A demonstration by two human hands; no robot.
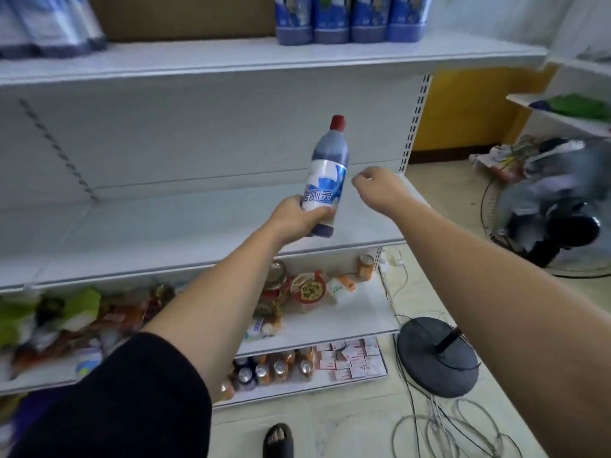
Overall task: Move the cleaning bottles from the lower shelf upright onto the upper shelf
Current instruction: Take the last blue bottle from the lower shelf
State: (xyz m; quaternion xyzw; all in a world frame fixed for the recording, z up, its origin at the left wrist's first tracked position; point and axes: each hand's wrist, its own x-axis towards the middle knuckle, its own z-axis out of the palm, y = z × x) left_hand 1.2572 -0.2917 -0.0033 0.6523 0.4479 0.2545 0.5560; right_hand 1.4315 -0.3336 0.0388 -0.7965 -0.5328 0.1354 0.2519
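White steel shelving fills the view, and your left hand point(299, 214) is closed around the lower body of the cleaning bottle point(325, 178), fingers wrapped just above its dark base. The bottle sits in the air above the front of the bare middle shelf point(148, 233), red cap point(338, 122) up, leaning slightly to the right. Holding it low keeps the base free to land first and leaves the label and neck clear of your grip.

Your right hand point(377, 186) hangs empty just to the right of the bottle, fingers loosely curled, not touching it. Judgement: it is placed there to steady the bottle if the lean grows.

The shelf directly under the bottle carries nothing visible, so a flat landing spot is available anywhere along it. The shelf above point(264, 57) holds a row of blue packs point(350, 21) at its back right. The lower shelves point(330, 322) hold jars, cartons and small bottles, too blurred to name further.

Which board counts as the "upper shelf" cannot be settled from this view; the bottle is nearest the bare middle one.

Risk, as judged: a tall narrow bottle set down on a tilt may topple on smooth painted metal. Square it upright before you loosen the left grip.
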